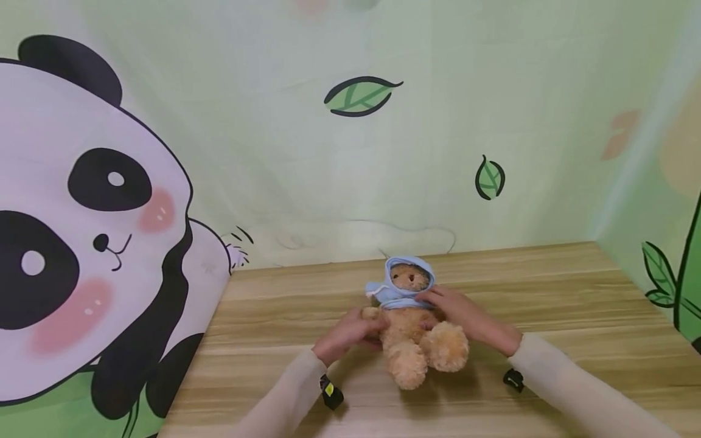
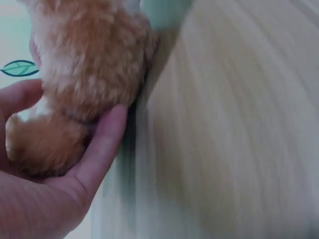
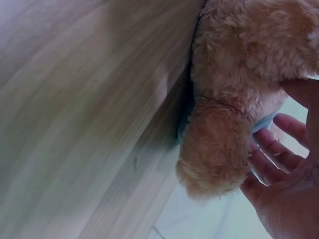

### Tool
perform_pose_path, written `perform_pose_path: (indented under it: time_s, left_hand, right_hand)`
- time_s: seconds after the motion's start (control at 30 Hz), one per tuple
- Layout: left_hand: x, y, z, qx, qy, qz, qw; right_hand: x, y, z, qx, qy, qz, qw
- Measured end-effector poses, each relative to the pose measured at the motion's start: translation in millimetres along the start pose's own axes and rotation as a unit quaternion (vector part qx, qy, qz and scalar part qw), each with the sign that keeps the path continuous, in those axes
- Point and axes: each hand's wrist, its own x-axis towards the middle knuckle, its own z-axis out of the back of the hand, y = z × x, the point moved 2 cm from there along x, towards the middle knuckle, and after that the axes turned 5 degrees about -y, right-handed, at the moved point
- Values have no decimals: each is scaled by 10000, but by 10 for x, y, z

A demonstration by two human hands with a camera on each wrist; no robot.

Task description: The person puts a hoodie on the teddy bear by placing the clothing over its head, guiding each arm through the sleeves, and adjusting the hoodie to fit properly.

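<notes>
A light-brown teddy bear [image 1: 406, 330] lies on its back on the wooden table, legs toward me. A light-blue hooded top [image 1: 402, 302] frames its face and bunches over its chest; one sleeve [image 1: 375, 288] sticks out above the bear's bare arm. My left hand [image 1: 348, 334] holds the bear's side, with thumb and a finger around the furry body in the left wrist view. Opposite, my right hand [image 1: 464, 313] touches the bear: its thumb lies on the belly, while fairly straight fingers [image 3: 274, 152] reach the bear's arm and the blue hem. Some fingertips are hidden.
The wood-grain table [image 1: 274, 304] meets a pale green cloth backdrop [image 1: 274, 152] with printed leaves behind the bear. A large printed panda [image 1: 126, 243] covers the left side. Black straps with small parts [image 1: 331, 394] hang at the wrists.
</notes>
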Motion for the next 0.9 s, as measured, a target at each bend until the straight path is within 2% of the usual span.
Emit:
perform_pose_path:
  time_s: [0.17,0.27,0.37,0.43,0.53,0.6,0.67,0.77,0.9]
  left_hand:
    - [33,33,19,-834,-278,178,9960]
    - [34,29,27,-1008,-376,312,9937]
    - [31,22,23,-1032,-246,319,9938]
    - [27,12,14,-1156,-85,268,9929]
    - [17,-9,10,-1403,72,28,9901]
    - [10,-23,13,-1514,-2,-172,9883]
    - [4,-43,16,-1568,-208,-379,9867]
    - [3,-69,3,-1641,-451,-483,9842]
    - [-5,-111,-50,-1681,-146,-464,9846]
  right_hand:
    - [31,-2,-53,-33,24,-158,9999]
    - [38,1,-82,-74,-72,-156,9998]
    - [46,8,-103,-41,-239,-227,9994]
    - [51,15,-113,58,-328,-325,9989]
    - [56,18,-119,276,-481,-539,9970]
    - [56,20,-119,490,-557,-755,9944]
    - [57,23,-116,778,-631,-970,9902]
    - [63,32,-124,1220,-721,-1210,9825]
    - [68,48,-172,1512,-930,-1305,9754]
